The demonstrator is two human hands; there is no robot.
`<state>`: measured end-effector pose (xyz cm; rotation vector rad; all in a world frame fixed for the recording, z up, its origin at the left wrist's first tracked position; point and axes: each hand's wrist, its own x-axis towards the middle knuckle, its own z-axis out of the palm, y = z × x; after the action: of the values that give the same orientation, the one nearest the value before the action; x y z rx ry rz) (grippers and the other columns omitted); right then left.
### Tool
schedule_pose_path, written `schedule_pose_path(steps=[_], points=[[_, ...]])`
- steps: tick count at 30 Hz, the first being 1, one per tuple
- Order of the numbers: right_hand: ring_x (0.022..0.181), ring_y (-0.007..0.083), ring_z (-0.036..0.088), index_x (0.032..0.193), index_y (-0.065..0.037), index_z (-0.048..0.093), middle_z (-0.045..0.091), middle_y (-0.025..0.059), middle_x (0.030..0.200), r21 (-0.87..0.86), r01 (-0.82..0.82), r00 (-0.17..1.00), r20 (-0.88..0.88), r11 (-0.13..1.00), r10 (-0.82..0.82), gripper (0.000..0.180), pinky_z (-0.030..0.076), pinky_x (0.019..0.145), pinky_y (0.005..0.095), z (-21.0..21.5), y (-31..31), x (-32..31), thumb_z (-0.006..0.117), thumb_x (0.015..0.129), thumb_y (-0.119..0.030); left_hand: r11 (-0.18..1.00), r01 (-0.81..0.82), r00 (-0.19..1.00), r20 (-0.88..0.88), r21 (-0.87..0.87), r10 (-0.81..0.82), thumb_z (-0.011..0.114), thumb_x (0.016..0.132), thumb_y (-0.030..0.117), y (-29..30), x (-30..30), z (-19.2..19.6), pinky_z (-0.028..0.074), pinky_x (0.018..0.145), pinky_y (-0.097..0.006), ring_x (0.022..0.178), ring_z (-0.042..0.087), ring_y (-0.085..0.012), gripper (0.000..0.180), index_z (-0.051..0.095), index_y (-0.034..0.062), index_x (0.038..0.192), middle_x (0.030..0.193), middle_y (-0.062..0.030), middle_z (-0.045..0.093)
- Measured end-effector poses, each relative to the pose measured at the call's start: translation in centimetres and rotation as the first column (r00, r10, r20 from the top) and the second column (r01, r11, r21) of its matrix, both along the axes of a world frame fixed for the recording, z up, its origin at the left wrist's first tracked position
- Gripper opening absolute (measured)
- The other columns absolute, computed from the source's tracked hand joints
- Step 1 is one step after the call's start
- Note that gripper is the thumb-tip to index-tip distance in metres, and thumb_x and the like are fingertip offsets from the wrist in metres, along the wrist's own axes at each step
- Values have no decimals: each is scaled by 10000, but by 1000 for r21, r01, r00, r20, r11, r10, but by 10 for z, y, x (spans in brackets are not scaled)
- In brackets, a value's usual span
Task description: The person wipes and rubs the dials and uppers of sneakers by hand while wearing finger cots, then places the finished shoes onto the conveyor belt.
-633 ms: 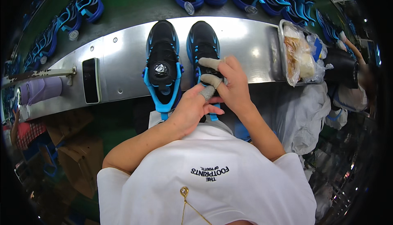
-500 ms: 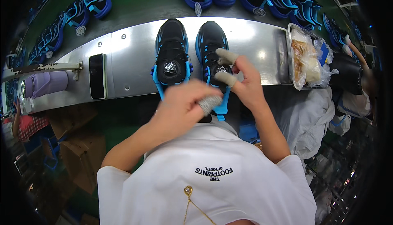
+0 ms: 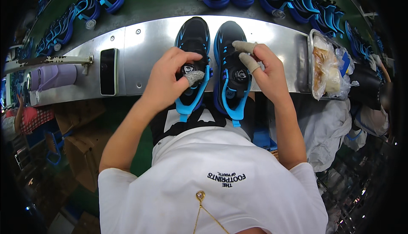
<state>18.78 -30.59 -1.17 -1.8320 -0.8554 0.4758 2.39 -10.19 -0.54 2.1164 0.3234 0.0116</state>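
Note:
Two black and blue sneakers lie side by side with toes pointing away, the left sneaker (image 3: 194, 32) and the right sneaker (image 3: 230, 36). Their blue-lined heels overhang the near metal edge. My left hand (image 3: 168, 74) bends over the left sneaker's tongue, thumb and index finger at opposite rims of its round lacing dial (image 3: 188, 69); its other fingers are hidden. A grey wrap covers that thumb. Beige finger covers sit on my right thumb and index finger. My right hand (image 3: 268, 69) reaches over the right sneaker's laces, fingers parted and empty, above its dial (image 3: 240, 75).
Rows of similar sneakers (image 3: 272, 0) stand on the green surface beyond the curved metal ledge (image 3: 146, 42). On the ledge are a phone (image 3: 109, 72), a lilac bottle (image 3: 57, 76) and a metal tray (image 3: 313, 64) of bagged items. Another person's gloved hand (image 3: 375, 59) shows at far right.
My left hand has moved from near the right sneaker's heel onto the left sneaker's dial. My right hand stays by the right sneaker. The whole view has shifted slightly.

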Motion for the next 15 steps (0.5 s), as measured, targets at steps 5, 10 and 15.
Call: schedule_pose_path(steps=[5, 10, 15], points=[[808, 198, 572, 1169, -60, 676, 629, 88, 893, -22, -43, 999, 30, 999, 43, 277, 459, 738, 303, -2, 22, 10, 630, 898, -86, 1000, -19, 991, 134, -2, 19, 681, 757, 7, -2, 1, 1, 418, 745, -259, 822, 502, -135, 494, 605, 75, 1241, 962, -27, 566], [999, 285, 596, 1312, -116, 587, 617, 142, 1108, -160, -242, 908, 310, 957, 282, 412, 487, 859, 376, -28, 73, 18, 641, 906, -157, 997, -82, 995, 61, -13, 83, 685, 764, 30, 0, -4, 3, 413, 784, -271, 822, 486, -144, 464, 609, 69, 1220, 939, -20, 566], [1010, 348, 579, 1321, -156, 567, 537, 154, 1122, -270, -242, 917, 250, 932, 310, 440, 483, 876, 407, -37, 101, 23, 661, 894, -198, 997, -72, 988, 140, -1, 71, 665, 783, 28, -5, -4, 4, 408, 801, -267, 829, 478, -149, 464, 603, 69, 1241, 990, -32, 594]])
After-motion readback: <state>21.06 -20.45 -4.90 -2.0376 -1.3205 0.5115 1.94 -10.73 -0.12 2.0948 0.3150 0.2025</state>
